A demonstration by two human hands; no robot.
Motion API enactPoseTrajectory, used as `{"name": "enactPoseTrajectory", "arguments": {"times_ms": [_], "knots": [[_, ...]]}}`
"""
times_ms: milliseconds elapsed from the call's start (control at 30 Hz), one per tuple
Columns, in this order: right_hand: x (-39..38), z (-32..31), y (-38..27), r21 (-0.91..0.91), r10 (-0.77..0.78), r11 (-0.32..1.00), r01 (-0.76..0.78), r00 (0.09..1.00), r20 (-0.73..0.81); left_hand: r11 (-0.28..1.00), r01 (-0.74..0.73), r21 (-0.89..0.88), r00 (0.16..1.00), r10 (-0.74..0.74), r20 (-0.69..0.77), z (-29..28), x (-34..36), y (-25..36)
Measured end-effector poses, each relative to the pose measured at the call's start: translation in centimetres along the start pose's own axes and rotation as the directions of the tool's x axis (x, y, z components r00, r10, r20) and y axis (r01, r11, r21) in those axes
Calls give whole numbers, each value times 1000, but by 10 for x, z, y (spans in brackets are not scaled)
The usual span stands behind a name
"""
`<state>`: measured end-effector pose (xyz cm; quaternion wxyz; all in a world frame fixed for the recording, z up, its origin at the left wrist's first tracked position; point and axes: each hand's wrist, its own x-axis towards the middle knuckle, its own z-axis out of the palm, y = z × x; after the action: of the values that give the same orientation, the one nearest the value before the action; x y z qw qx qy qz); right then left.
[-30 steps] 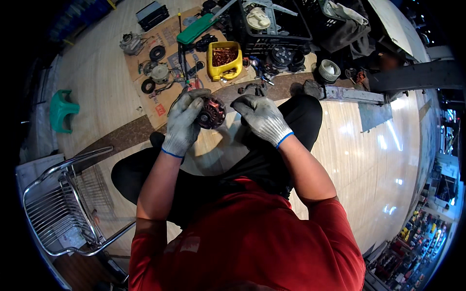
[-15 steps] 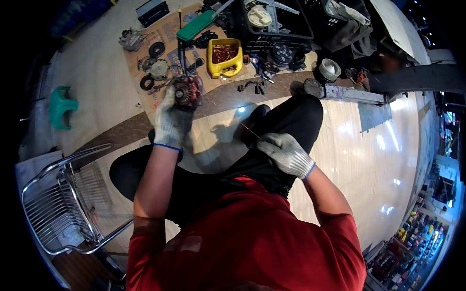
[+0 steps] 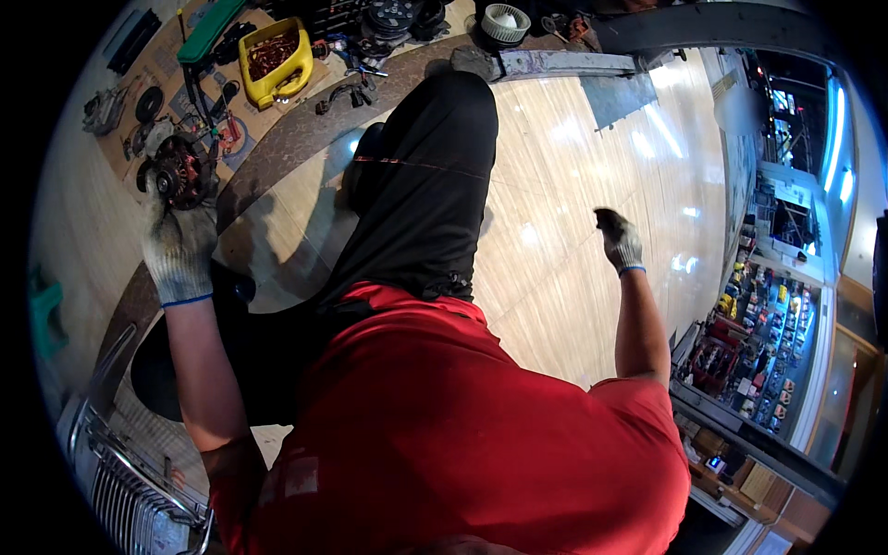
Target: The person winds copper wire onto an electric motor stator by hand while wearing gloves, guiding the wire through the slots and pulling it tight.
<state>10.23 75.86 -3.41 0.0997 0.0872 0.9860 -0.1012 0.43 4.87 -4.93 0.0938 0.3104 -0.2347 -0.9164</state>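
My left hand (image 3: pixel 180 245), in a pale knit glove with a blue cuff, grips a round, dark and reddish alternator (image 3: pixel 188 171) with metal fins at the left. My right hand (image 3: pixel 622 242), gloved alike, is stretched far out over the floor at the right. Its fingers look curled together and their tips are dark; what they hold, if anything, I cannot make out. A thin copper-coloured wire (image 3: pixel 416 166) crosses above my dark trouser leg and points toward the right. Its far ends are lost from sight.
Beyond my left hand, parts lie on cardboard (image 3: pixel 116 153), with a cut-open yellow jug (image 3: pixel 305 69) of copper-coloured pieces. A metal beam (image 3: pixel 564 65) and a white fan wheel (image 3: pixel 505 25) stand ahead. A chrome chair (image 3: pixel 129 490) is at lower left, a green stool (image 3: pixel 44 310) above it.
My right hand has swung from my thigh far out to the right. The copper-coloured wire now stretches across the leg. The view has shifted right; my left hand keeps hold of the alternator.
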Motion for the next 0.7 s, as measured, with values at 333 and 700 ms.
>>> {"name": "enactPoseTrajectory", "arguments": {"times_ms": [333,700], "knots": [[-43,27,43,3,381,873,-488,685,621,992,108,72,953,-124,277,-17,-13,-13],[45,-23,-408,378,-542,701,604,797,-268,951,-190,242,933,98,345,14,-30,-29]]}}
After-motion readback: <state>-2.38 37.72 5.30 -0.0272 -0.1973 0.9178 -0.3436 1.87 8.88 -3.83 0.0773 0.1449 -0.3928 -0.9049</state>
